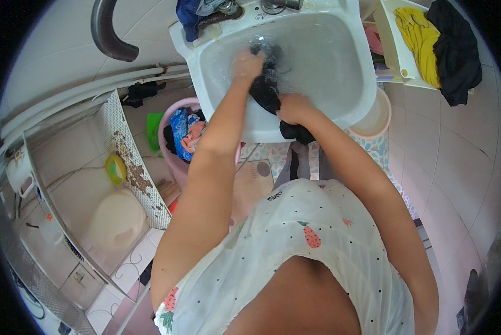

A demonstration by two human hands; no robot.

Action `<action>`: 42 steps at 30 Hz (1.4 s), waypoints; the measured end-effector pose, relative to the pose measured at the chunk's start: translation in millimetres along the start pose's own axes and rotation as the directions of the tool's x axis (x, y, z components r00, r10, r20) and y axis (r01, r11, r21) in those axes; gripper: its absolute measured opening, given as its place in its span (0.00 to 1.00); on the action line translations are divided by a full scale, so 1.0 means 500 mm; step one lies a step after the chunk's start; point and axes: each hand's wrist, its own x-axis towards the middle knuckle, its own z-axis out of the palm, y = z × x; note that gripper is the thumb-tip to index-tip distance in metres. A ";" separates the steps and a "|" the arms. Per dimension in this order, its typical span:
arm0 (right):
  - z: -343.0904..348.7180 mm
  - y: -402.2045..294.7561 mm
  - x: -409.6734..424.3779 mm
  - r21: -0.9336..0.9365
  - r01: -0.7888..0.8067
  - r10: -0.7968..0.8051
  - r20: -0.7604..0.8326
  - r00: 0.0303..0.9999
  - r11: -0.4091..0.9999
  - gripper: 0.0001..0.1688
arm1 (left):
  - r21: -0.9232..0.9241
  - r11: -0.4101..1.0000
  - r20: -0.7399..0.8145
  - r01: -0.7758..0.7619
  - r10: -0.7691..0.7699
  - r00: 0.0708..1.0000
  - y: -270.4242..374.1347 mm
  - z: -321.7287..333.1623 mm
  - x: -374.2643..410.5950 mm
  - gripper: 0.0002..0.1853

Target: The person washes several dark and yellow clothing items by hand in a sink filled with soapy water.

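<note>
A wet black cloth (265, 90) stretches across the left half of a white washbasin (325, 54), with its lower end hanging over the front rim. My left hand (248, 65), slightly blurred, grips the upper part, where water splashes over it below the tap (273, 6). Near the front rim my right hand (296, 109) is closed around the lower part of the same cloth. The fingertips of both hands are partly hidden by the cloth and the water.
Blue garments (188, 19) lie on the basin's back left corner. A pink tub (171, 157) of clothes stands below left, and a pale bucket (376, 117) below right. Yellow cloth (420, 42) and black cloth (455, 54) hang over a white drawer (395, 42). A dark curved pipe (108, 37) juts out upper left.
</note>
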 end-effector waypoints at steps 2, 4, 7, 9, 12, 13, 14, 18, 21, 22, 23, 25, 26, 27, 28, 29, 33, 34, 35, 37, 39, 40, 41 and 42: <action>-0.015 0.001 0.001 0.005 -0.036 0.036 0.044 0.998 0.999 0.27 | -0.747 0.642 0.183 0.174 -0.053 0.982 -0.025 -0.015 0.008 0.21; -0.025 -0.002 0.000 0.000 -0.069 0.069 0.074 0.995 0.998 0.28 | -0.768 0.587 0.287 0.256 -0.042 0.957 -0.018 -0.084 -0.049 0.20; -0.003 -0.008 0.012 -0.019 -0.068 0.066 -0.095 0.993 0.998 0.30 | -0.348 0.853 0.031 -0.390 0.426 0.904 -0.063 -0.084 -0.100 0.19; -0.016 -0.008 0.006 -0.027 -0.093 0.092 -0.054 0.994 0.995 0.32 | 0.064 0.954 0.237 -0.293 0.270 0.933 -0.032 -0.039 -0.155 0.19; -0.019 -0.005 -0.013 -0.102 -0.063 0.057 -0.066 0.996 0.993 0.35 | 0.356 0.890 0.001 -0.285 0.305 0.952 0.004 0.031 -0.178 0.24; -0.018 0.001 -0.010 -0.142 -0.046 0.034 -0.086 0.996 0.989 0.35 | 0.393 0.882 0.031 -0.261 0.271 0.962 0.013 0.034 -0.149 0.25; -0.019 0.007 0.000 -0.157 -0.046 0.037 -0.064 0.997 0.986 0.35 | 0.428 0.871 0.062 -0.241 0.237 0.969 0.028 0.035 -0.115 0.27; -0.003 0.004 0.017 -0.149 -0.026 0.026 0.000 1.000 0.989 0.33 | 0.483 0.849 0.071 -0.215 0.206 0.976 0.023 0.029 -0.009 0.25; -0.009 -0.002 0.008 -0.062 -0.055 0.054 -0.018 0.998 0.997 0.32 | 0.024 0.983 0.160 0.185 -0.186 0.969 0.045 -0.005 0.024 0.21; -0.019 -0.004 0.007 -0.036 -0.068 0.067 -0.031 0.997 0.997 0.32 | -0.189 0.910 0.231 0.369 -0.324 0.917 0.050 -0.017 0.029 0.19; -0.029 -0.006 0.004 -0.002 -0.078 0.078 0.028 0.997 0.997 0.31 | -0.409 0.841 0.267 0.356 -0.263 0.927 0.043 -0.030 0.015 0.18; -0.046 -0.002 0.001 0.067 -0.125 0.114 0.142 0.983 0.990 0.31 | -0.768 0.561 0.306 0.309 -0.103 0.946 0.031 -0.053 -0.053 0.15; -0.033 -0.003 0.002 0.061 -0.105 0.103 0.046 0.994 0.993 0.31 | -0.888 0.362 0.293 0.284 -0.034 0.956 0.023 -0.064 -0.086 0.14; -0.013 0.000 0.012 0.054 -0.093 0.096 -0.056 0.994 0.994 0.32 | -0.715 0.699 0.167 0.004 0.164 0.972 0.002 -0.053 -0.097 0.15; -0.010 -0.003 0.011 0.044 -0.078 0.084 -0.155 0.984 0.996 0.32 | -0.404 0.861 0.119 -0.309 0.384 0.916 -0.025 -0.033 -0.107 0.16; -0.015 -0.001 0.014 0.039 -0.086 0.090 -0.109 0.990 0.996 0.31 | -0.026 0.811 0.163 -0.585 0.581 0.797 -0.047 -0.013 -0.113 0.17; -0.015 0.005 0.001 -0.080 -0.084 0.078 -0.080 0.994 0.993 0.30 | 0.363 0.872 0.116 -0.328 0.307 0.945 0.013 0.030 -0.123 0.25; -0.006 0.008 0.004 -0.135 -0.072 0.057 -0.114 0.992 0.988 0.30 | 0.430 0.848 0.110 -0.312 0.293 0.950 0.025 0.032 -0.098 0.25; -0.002 0.012 0.011 -0.115 -0.069 0.055 -0.118 0.992 0.991 0.29 | 0.493 0.818 0.105 -0.295 0.281 0.954 0.031 0.040 -0.069 0.25; 0.003 0.010 0.011 -0.078 -0.044 0.034 -0.121 0.992 0.996 0.29 | 0.529 0.781 0.028 -0.331 0.374 0.927 0.024 0.040 -0.031 0.22; -0.010 -0.001 0.004 -0.070 -0.070 0.063 -0.092 0.994 0.995 0.30 | 0.443 0.868 0.094 -0.222 0.202 0.975 0.056 -0.004 -0.021 0.22; -0.015 -0.013 -0.002 -0.073 -0.076 0.070 -0.076 0.995 0.994 0.31 | 0.534 0.812 0.095 -0.234 0.218 0.971 -0.034 0.046 0.071 0.19; -0.017 -0.003 0.000 -0.059 -0.084 0.081 -0.051 0.995 0.995 0.30 | 0.051 0.997 0.083 -0.058 0.053 0.995 -0.017 0.040 0.064 0.18; -0.021 0.004 0.007 -0.050 -0.081 0.080 -0.029 0.996 0.995 0.29 | -0.436 0.885 0.148 0.161 -0.105 0.983 0.007 0.016 0.043 0.17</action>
